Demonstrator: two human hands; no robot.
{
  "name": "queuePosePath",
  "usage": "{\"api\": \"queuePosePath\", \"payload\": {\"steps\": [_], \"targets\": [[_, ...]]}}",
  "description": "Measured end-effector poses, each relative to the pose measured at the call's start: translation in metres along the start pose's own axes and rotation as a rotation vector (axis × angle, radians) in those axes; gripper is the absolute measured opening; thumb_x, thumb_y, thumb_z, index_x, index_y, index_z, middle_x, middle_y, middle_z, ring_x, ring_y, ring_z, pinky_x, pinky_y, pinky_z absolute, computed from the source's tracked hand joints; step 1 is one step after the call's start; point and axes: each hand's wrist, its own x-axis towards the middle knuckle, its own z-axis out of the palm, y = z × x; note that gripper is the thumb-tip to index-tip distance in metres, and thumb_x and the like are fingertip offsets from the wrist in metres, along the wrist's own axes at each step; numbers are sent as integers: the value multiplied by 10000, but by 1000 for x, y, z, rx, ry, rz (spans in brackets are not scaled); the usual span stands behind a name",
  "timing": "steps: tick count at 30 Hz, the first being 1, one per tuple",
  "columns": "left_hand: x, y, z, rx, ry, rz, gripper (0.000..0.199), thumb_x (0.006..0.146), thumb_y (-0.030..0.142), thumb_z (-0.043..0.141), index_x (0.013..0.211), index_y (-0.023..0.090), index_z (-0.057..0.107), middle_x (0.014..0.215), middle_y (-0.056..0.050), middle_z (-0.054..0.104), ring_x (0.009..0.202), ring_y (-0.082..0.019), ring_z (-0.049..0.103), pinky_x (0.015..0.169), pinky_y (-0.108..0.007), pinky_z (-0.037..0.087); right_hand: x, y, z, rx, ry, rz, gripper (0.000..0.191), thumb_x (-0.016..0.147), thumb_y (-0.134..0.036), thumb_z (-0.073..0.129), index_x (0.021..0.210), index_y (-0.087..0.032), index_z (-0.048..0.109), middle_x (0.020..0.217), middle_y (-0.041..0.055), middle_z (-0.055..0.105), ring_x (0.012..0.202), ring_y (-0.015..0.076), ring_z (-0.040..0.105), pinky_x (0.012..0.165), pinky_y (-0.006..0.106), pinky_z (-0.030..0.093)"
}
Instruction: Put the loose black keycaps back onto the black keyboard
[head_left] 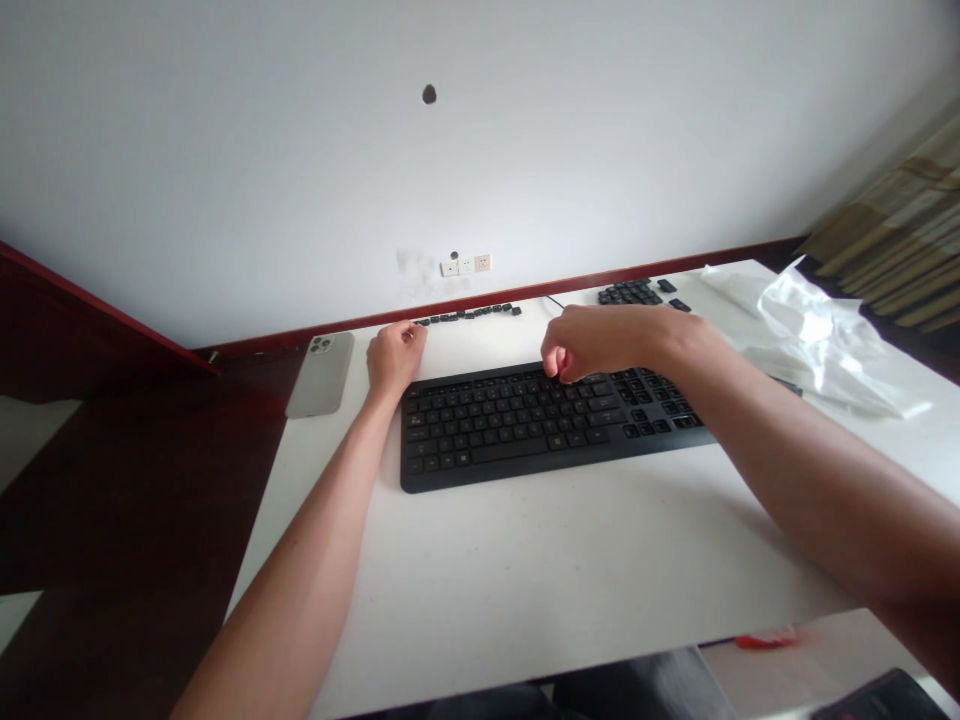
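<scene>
A black keyboard [510, 415] lies on the white table. Its main block has keycaps on it, while the right-hand section shows bare key sockets. My right hand [592, 342] is over the upper right of the letter block, fingers curled down close to the keys; what the fingertips hold, if anything, is hidden. At the keyboard's upper left corner my left hand [395, 355] rests on the table, fingers curled together, beside a row of loose black keycaps [469, 314]. Anything inside its grip does not show. A cluster of keycaps [630, 292] lies behind my right hand.
A phone [324, 375] lies face down at the table's left edge. Crumpled clear plastic [814, 335] spreads over the right side. A thin cable [555, 301] runs behind the keyboard. Beyond the white table [517, 580] stands a wall with sockets [466, 265]. A dark device [877, 697] is at lower right.
</scene>
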Motion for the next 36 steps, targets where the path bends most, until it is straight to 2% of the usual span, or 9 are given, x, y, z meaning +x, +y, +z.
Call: {"api": "queuePosePath", "payload": {"steps": [9, 15, 27, 32, 36], "targets": [[1, -2, 2, 8, 8, 11, 263, 879, 372, 505, 736, 228, 673, 771, -38, 711, 769, -215, 618, 657, -288, 345, 3, 3, 3, -13, -6, -1, 222, 818, -263, 727, 1025, -243, 805, 1072, 64, 767, 862, 236, 705, 737, 338, 507], [0, -1, 1, 5, 6, 16, 262, 879, 372, 501, 732, 230, 665, 778, -35, 716, 765, -214, 616, 661, -287, 349, 2, -1, 4, -35, 12, 5, 211, 814, -224, 722, 1008, -241, 804, 1106, 84, 743, 811, 225, 701, 717, 341, 504], [1, -1, 1, 12, 10, 18, 270, 884, 369, 496, 727, 229, 665, 761, -36, 707, 748, -209, 606, 652, -286, 343, 1, -5, 6, -50, 21, 7, 163, 811, -198, 707, 949, -221, 792, 1034, 85, 740, 765, 221, 692, 680, 332, 485], [1, -1, 1, 25, 8, 15, 280, 891, 371, 490, 744, 229, 681, 790, -42, 721, 771, -217, 619, 660, -288, 348, 5, 0, 7, 14, 4, 38, 123, 797, -251, 739, 905, -219, 787, 995, 85, 760, 807, 241, 699, 694, 331, 483], [0, -1, 1, 19, 11, 19, 283, 892, 377, 491, 745, 228, 682, 783, -42, 719, 771, -218, 622, 653, -288, 345, 9, 9, 6, 74, -6, 7, 139, 826, -351, 711, 854, -237, 785, 926, 59, 775, 859, 255, 695, 717, 333, 486]]}}
